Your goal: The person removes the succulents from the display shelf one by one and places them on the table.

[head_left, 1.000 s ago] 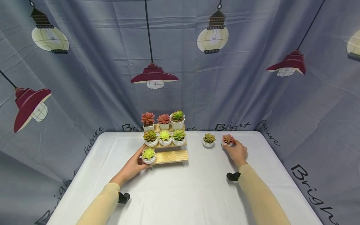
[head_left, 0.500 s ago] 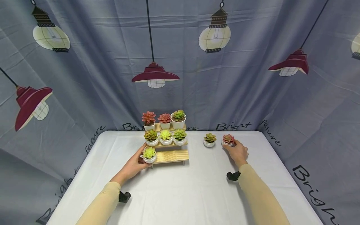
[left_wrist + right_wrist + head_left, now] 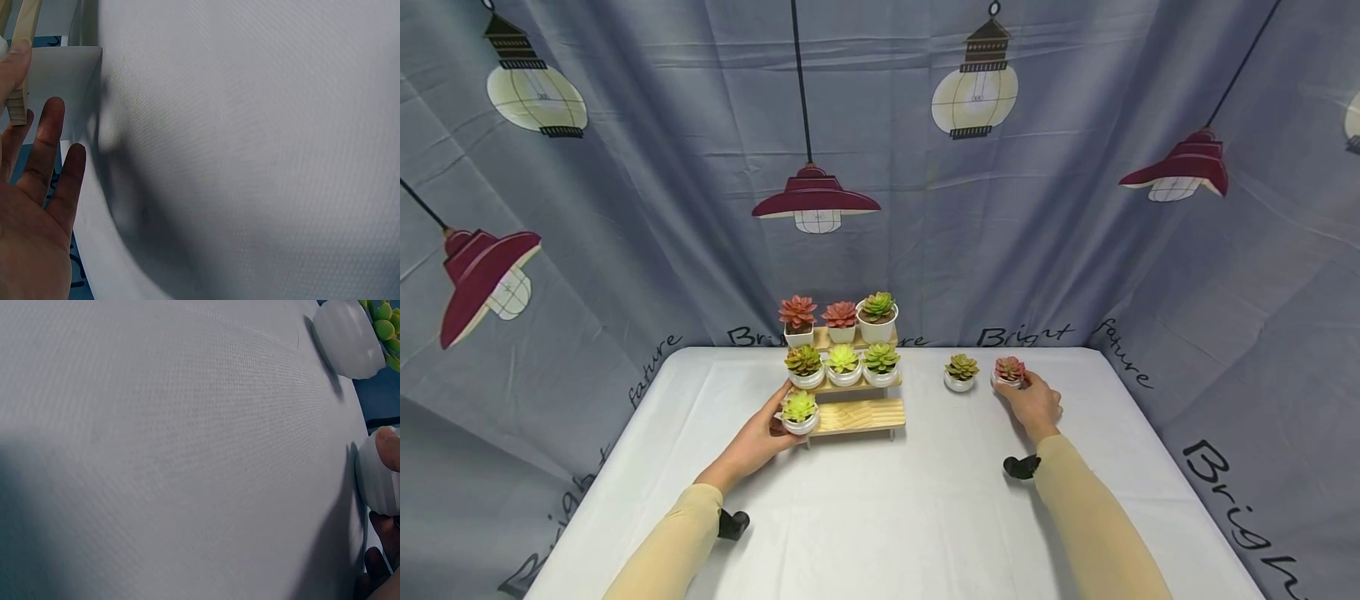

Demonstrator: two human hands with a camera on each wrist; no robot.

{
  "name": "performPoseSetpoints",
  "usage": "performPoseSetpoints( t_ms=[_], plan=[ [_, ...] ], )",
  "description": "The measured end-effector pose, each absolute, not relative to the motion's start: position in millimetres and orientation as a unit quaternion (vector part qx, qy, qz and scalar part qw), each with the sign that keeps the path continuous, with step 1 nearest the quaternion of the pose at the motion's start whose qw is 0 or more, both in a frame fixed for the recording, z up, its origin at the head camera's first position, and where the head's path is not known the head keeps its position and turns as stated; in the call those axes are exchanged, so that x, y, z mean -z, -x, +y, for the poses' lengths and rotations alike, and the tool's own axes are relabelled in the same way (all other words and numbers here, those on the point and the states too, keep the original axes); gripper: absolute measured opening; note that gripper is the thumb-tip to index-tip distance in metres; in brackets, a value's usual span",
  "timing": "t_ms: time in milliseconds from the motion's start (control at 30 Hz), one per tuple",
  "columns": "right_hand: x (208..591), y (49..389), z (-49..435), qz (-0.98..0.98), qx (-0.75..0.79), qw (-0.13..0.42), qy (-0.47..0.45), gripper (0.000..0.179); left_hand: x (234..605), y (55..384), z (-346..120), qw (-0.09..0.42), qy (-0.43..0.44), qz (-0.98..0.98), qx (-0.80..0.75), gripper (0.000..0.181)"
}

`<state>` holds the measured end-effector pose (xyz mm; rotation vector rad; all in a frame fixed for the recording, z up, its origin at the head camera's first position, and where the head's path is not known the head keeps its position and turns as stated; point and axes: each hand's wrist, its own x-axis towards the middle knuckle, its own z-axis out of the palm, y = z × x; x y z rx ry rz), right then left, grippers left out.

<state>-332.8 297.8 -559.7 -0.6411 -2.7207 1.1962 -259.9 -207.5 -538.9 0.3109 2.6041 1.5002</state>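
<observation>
At the left end of the bottom tier of a small wooden tiered shelf (image 3: 861, 415), a yellow-green potted succulent (image 3: 800, 408) sits in a white pot. My left hand (image 3: 758, 446) holds that pot from its left side. The left wrist view shows the thumb (image 3: 17, 65) near the tier's wooden end, with other fingers stretched out beside it. Far to the right, my right hand (image 3: 1034, 407) grips a red potted succulent (image 3: 1010, 372) on the table. In the right wrist view the thumb presses its white pot (image 3: 375, 478); its leaves are out of that view.
A dark green potted succulent (image 3: 961, 372) stands left of the right hand. The shelf's middle tier bears three green succulents (image 3: 843, 362); its top tier bears two red ones (image 3: 840, 320) and a green one (image 3: 877, 315). Behind the white table (image 3: 880, 517) hangs a grey-blue curtain (image 3: 685, 208).
The head view has shifted very slightly. Both hands and all the pots keep their places.
</observation>
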Motion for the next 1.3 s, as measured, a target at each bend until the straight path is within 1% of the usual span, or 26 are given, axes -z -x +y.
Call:
performPoseSetpoints(
  t_ms=[800, 933, 1133, 1200, 1300],
  plan=[
    [559.1, 330.0, 301.2, -0.896, -0.388, 0.042, 0.213, 0.084, 539.4, 260.0, -206.4, 0.055, -0.111, 0.853, -0.506, 0.106],
    [558.4, 327.3, 303.0, -0.895, -0.393, 0.034, 0.206, 0.089, 538.1, 260.0, -205.7, 0.059, -0.111, 0.854, -0.506, 0.106],
    [555.0, 320.6, 307.8, -0.878, -0.440, 0.019, 0.188, 0.100, 535.7, 259.8, -205.4, 0.063, -0.104, 0.853, -0.507, 0.107],
    [554.3, 318.5, 310.3, -0.864, -0.470, 0.015, 0.179, 0.101, 535.1, 259.2, -205.7, 0.065, -0.103, 0.852, -0.509, 0.107],
    [552.6, 315.0, 315.0, -0.837, -0.520, 0.016, 0.169, 0.098, 535.2, 258.3, -206.3, 0.067, -0.103, 0.851, -0.511, 0.107]
  ],
)
